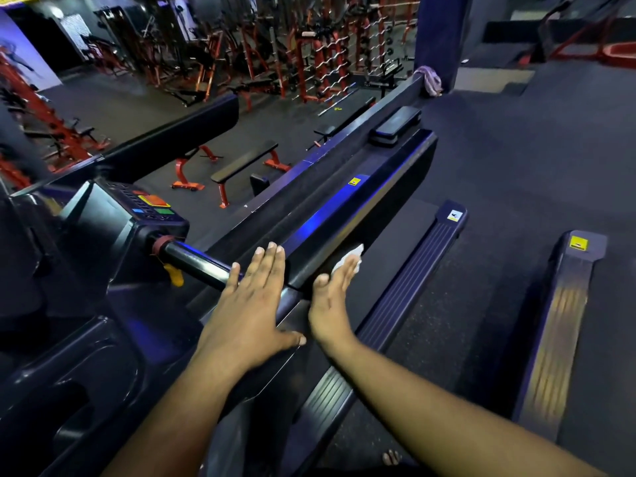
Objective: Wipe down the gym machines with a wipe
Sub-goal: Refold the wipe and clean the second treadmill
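the right hand [335, 297] presses a white wipe [351, 261] flat against the treadmill side rail [344, 215], fingers straight. the left hand [251, 304] rests open on the rail top. the wipe is thin, soft — it bunches easily, so keep it under the palm.

Two hands were in view: the left hand [249, 297] and the right hand [332, 297]. There was one white wipe [354, 258]. One treadmill console [137, 208] stood at the near left, and one purple cloth [430, 79] hung at the far right. Two flat benches with orange legs [241, 165] stood on the floor beyond. Three yellow stickers [579, 243] showed. One bare foot [392, 457] showed nearest.
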### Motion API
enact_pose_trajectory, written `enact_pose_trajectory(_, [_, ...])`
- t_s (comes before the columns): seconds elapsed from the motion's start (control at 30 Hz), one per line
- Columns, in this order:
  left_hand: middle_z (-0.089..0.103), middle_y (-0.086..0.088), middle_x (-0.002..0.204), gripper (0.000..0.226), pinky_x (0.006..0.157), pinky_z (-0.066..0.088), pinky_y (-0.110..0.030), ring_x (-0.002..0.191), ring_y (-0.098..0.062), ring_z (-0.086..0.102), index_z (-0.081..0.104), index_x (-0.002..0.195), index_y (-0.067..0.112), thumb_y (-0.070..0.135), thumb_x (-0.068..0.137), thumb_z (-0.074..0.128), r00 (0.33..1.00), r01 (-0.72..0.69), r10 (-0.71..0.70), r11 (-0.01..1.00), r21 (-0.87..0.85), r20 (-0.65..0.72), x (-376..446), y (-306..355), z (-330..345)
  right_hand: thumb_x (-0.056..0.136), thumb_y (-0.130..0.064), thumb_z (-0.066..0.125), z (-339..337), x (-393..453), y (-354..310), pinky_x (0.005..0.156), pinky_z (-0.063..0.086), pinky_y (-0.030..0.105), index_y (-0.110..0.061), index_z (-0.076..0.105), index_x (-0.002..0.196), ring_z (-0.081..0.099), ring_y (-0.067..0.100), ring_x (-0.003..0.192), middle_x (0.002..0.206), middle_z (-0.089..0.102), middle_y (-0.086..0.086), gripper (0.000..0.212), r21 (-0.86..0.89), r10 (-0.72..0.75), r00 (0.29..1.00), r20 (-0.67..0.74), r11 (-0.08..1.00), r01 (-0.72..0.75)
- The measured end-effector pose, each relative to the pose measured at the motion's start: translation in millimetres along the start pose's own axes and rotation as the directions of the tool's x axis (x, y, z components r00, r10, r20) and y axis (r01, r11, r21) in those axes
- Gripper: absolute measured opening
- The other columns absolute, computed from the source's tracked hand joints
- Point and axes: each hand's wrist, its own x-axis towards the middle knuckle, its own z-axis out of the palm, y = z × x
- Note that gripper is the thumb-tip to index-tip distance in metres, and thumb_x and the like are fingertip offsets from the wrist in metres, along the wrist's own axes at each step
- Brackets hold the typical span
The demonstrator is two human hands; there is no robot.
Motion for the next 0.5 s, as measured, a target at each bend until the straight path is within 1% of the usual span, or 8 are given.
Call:
enact_pose_trajectory(0.07, [-0.034, 0.007, 0.162, 0.142, 0.125, -0.013, -0.038, 0.15, -0.011, -0.029, -0.029, 0.155, 0.019, 0.075, 0.072, 0.071, 1.0, 0.008, -0.008, 1.0, 0.014, 0.001, 0, 1, 0, 0.09, -0.077, 0.021, -22, 39, -6, 0.123, -0.016, 0.035, -0.015, -0.023, 0.154, -0.031, 0.006, 0.145, 0.159, -0.033, -0.005, 0.099, 0.016, 0.125, 0.989, -0.08, 0.992, -0.124])
enact_pose_trajectory(0.1, [-0.035, 0.007, 0.162, 0.142, 0.125, -0.013, -0.038, 0.149, -0.01, -0.031, -0.031, 0.154, 0.019, 0.076, 0.072, 0.07, 1.0, 0.008, -0.008, 1.0, 0.021, 0.003, -1, 1, 0, 0.089, -0.072, 0.02, -32, 54, -10, 0.125, -0.012, 0.042, -0.014, -0.022, 0.155, -0.028, 0.008, 0.147, 0.162, -0.03, -0.002, 0.097, 0.009, 0.177, 0.98, -0.093, 0.984, -0.177])
enact_pose_trajectory(0.17, [-0.037, 0.007, 0.161, 0.141, 0.125, -0.013, -0.039, 0.149, -0.009, -0.033, -0.034, 0.153, 0.021, 0.079, 0.073, 0.066, 1.0, 0.001, -0.002, 1.0, 0.02, 0.003, -1, 0, 0, 0.087, -0.072, 0.02, -42, 65, -13, 0.125, -0.011, 0.045, -0.013, -0.022, 0.155, -0.028, 0.012, 0.149, 0.162, -0.031, 0.0, 0.1, -0.065, 0.144, 0.986, -0.083, 0.987, -0.15])
enact_pose_trajectory(0.23, [-0.038, 0.01, 0.161, 0.139, 0.126, -0.013, -0.038, 0.148, -0.007, -0.033, -0.037, 0.151, 0.024, 0.081, 0.072, 0.063, 1.0, -0.014, 0.014, 1.0, -0.012, 0.0, 0, -2, 1, 0.084, -0.084, 0.021, -38, 48, -11, 0.123, -0.017, 0.037, -0.01, -0.022, 0.154, -0.03, 0.015, 0.149, 0.16, -0.032, 0.0, 0.11, -0.206, -0.096, 0.995, 0.0, 0.974, 0.094])
enact_pose_trajectory(0.3, [-0.033, 0.013, 0.162, 0.137, 0.126, -0.012, -0.036, 0.149, -0.003, -0.03, -0.034, 0.151, 0.028, 0.086, 0.067, 0.057, 0.999, -0.034, 0.033, 0.995, -0.089, -0.007, 0, -6, 2, 0.078, -0.091, 0.02, -31, 14, -11, 0.122, -0.019, 0.036, -0.006, -0.016, 0.156, -0.028, 0.024, 0.151, 0.163, -0.028, 0.007, 0.121, -0.315, -0.284, 0.936, 0.207, 0.887, 0.339])
enact_pose_trajectory(0.4, [-0.028, 0.013, 0.164, 0.131, 0.127, -0.007, -0.038, 0.148, 0.001, -0.028, -0.029, 0.153, 0.028, 0.088, 0.064, 0.045, 0.999, -0.048, 0.047, 0.994, -0.101, -0.017, 1, -10, 6, 0.072, -0.092, 0.023, -42, 8, -12, 0.123, -0.014, 0.048, -0.006, 0.006, 0.16, -0.012, 0.031, 0.155, 0.169, -0.001, 0.011, 0.125, -0.444, -0.437, 0.741, 0.509, 0.605, 0.661])
enact_pose_trajectory(0.47, [-0.03, 0.013, 0.163, 0.128, 0.127, -0.007, -0.039, 0.148, -0.001, -0.029, -0.03, 0.153, 0.027, 0.09, 0.064, 0.037, 0.999, -0.042, 0.042, 0.998, -0.05, -0.01, 1, -9, 7, 0.071, -0.092, 0.033, -57, 35, -18, 0.124, -0.001, 0.057, -0.009, 0.029, 0.157, 0.012, 0.028, 0.155, 0.164, 0.028, 0.009, 0.119, -0.47, -0.49, 0.617, 0.616, 0.4, 0.787])
enact_pose_trajectory(0.5, [-0.031, 0.013, 0.163, 0.127, 0.127, -0.008, -0.039, 0.149, -0.002, -0.029, -0.031, 0.153, 0.027, 0.092, 0.064, 0.034, 1.0, -0.027, 0.027, 0.999, -0.046, -0.006, 2, -8, 7, 0.071, -0.091, 0.037, -67, 56, -21, 0.123, 0.004, 0.059, -0.009, 0.039, 0.152, 0.025, 0.028, 0.152, 0.157, 0.039, 0.009, 0.116, -0.484, -0.493, 0.592, 0.638, 0.342, 0.806])
